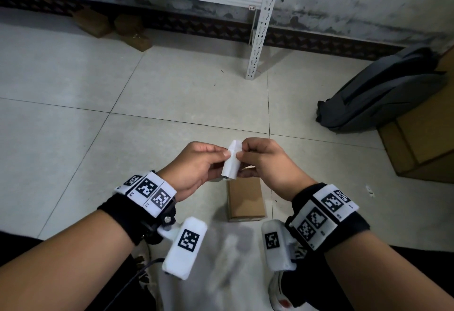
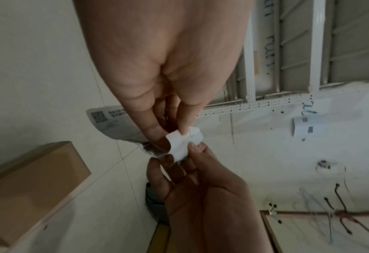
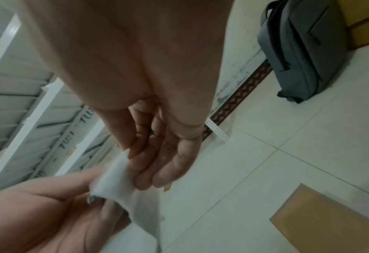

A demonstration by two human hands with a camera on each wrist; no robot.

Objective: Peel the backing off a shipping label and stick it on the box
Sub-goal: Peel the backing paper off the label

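Observation:
A white shipping label [image 1: 232, 160] is held curled in the air between both hands, above the floor. My left hand [image 1: 196, 163] pinches its left edge with thumb and fingers. My right hand [image 1: 260, 160] pinches the right edge at the top. In the left wrist view the label [image 2: 179, 143] shows printed text and a barcode on its far side, with a white corner folded over between the fingertips. In the right wrist view the label [image 3: 123, 181] hangs as a blurred white sheet. A small brown cardboard box [image 1: 245, 197] lies on the floor just below the hands.
The floor is pale tile. A white metal shelf post [image 1: 260, 30] stands ahead, with brown boxes [image 1: 110, 25] under the shelf. A grey backpack [image 1: 383, 92] leans against larger cardboard boxes [image 1: 422, 138] at the right.

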